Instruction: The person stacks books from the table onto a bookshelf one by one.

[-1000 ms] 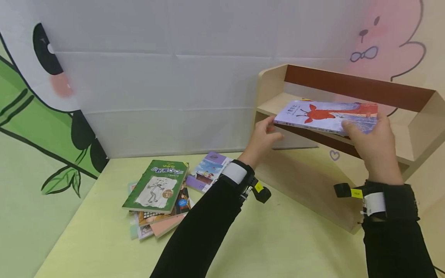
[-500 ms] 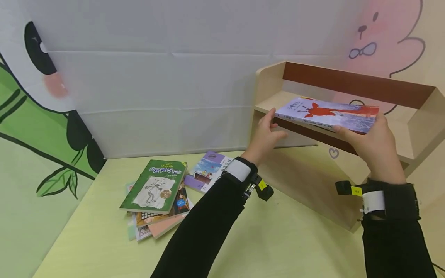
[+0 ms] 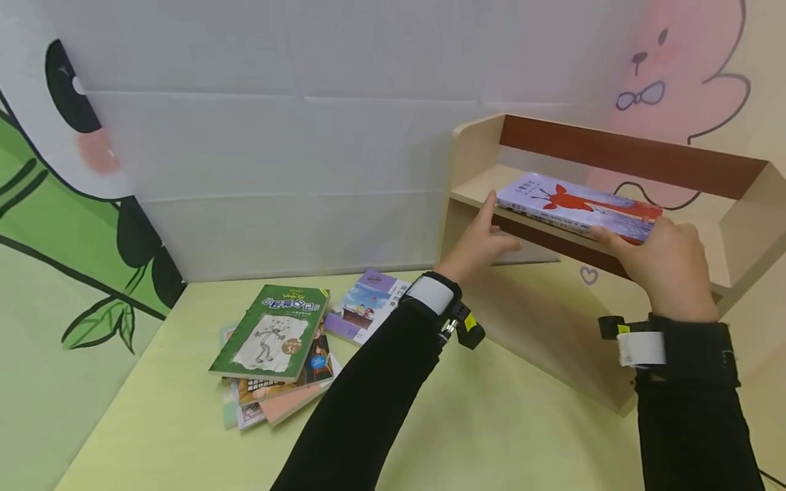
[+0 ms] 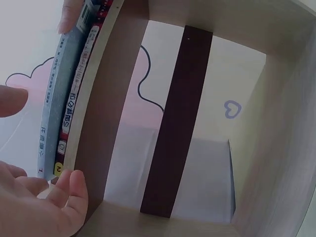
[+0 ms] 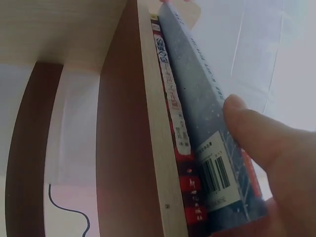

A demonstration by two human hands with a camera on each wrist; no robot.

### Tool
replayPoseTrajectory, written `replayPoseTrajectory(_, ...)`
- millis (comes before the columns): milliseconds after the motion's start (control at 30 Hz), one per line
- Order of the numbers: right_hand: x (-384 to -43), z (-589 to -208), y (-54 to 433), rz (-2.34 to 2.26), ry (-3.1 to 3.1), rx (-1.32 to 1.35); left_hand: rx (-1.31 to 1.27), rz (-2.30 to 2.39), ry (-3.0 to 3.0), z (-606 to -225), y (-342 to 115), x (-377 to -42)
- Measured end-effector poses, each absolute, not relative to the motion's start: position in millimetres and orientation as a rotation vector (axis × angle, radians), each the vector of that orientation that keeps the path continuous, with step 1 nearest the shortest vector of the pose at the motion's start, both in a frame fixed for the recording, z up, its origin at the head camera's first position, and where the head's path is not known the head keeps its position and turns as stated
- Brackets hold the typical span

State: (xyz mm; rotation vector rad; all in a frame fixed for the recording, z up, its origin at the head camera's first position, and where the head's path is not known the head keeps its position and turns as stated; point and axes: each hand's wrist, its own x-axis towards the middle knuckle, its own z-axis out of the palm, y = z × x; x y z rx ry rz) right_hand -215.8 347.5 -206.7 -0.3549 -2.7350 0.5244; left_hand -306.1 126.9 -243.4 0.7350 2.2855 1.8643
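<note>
Giraffe-cover book (image 3: 577, 203): upper right of frame, long axis left-right along shelf (image 3: 475, 185), over red-spined book (image 5: 190, 185), right end slightly raised. Right hand (image 3: 672, 269) grips that end; left hand (image 3: 474, 251), thumb and forefinger apart, at left end, contact unclear.

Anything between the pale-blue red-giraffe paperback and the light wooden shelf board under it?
Yes: a red-spined paperback lies on the light wooden shelf board, directly under the pale-blue red-giraffe paperback.
</note>
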Motion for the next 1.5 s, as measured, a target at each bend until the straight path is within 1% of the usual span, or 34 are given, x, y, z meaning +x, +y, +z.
replayPoseTrajectory(267, -213.0, -205.0, 360.4, 0.508, -2.797, -0.367, 0.761, 1.853, 2.27, -248.6, 130.8, -310.2)
replayPoseTrajectory(500, -213.5, -202.6, 361.6, 0.543, -2.809, -0.493, 0.773, 1.902, 2.22, -248.2, 133.1, -313.6)
replayPoseTrajectory(633, -213.3, -205.1, 358.8, 0.537, -2.77, -0.514, 0.779, 1.939, 2.168, -247.1, 134.2, -314.3)
replayPoseTrajectory(800, -213.0, -208.3, 356.7, 0.507, -2.714, -0.499, 0.775, 1.936, 2.202, -246.6, 136.8, -315.7)
replayPoseTrajectory(1200, -222.6, -216.8, 352.6, 0.473, -2.599, -0.402, 0.655, 1.886, 2.338, -241.9, 135.1, -320.3)
replayPoseTrajectory(1400, -217.3, -213.9, 344.1, 0.56, -2.65, -0.398, 0.74, 1.897, 2.302, -244.2, 121.1, -309.2)
replayPoseTrajectory(1500, -209.9, -216.8, 333.8, 0.631, -2.544, -0.376, 0.802, 1.872, 2.295, -252.0, 109.1, -298.2)
